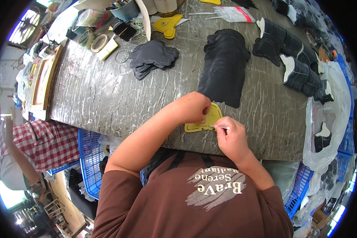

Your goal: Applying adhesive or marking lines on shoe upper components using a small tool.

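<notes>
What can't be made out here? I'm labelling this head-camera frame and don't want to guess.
- Yellow template, head view: its upper part is covered by the left hand.
- White pen: its tip and most of its barrel are hidden in the right hand.
- Black piece stack: the number of layers is too small to tell.
- Items at the table's far edge: bent and blurred by the fisheye rim.
</notes>
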Demonstrator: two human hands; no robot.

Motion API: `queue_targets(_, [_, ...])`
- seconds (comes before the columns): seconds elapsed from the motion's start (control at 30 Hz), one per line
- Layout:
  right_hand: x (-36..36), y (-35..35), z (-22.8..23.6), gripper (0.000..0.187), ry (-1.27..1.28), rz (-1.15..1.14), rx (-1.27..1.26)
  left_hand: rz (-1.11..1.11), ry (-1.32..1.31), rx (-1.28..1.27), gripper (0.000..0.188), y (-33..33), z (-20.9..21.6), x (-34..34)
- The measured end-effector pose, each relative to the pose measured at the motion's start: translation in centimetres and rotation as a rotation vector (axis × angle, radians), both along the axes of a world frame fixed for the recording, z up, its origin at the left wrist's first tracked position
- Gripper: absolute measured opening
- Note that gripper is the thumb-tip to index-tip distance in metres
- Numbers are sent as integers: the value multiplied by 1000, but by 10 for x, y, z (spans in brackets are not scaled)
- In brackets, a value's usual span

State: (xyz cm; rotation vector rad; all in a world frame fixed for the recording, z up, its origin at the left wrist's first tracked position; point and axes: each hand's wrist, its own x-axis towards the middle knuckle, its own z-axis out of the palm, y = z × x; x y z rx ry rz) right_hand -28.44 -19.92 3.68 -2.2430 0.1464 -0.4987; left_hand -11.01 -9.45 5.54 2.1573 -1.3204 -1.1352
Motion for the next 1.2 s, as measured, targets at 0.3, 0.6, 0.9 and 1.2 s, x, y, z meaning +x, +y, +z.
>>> queue_targets(0.3, [-7, -3, -1, 14, -22, -29, 46, -8, -15, -1, 25, 0, -5, 0])
queue_targets(0.6, [-21, -11, -1, 11, -20, -89, 136, 1, -7, -28, 24, 1, -3, -1])
queue_targets(0.9, [-34, -21, 2, 10, 31, -141, 98, -2, -6, -24, 24, 1, -3, 0])
queue_targets(1.2, [-6, -40, 4, 9, -66, -216, -15, 117, -403, -38, 45, 5, 1, -18])
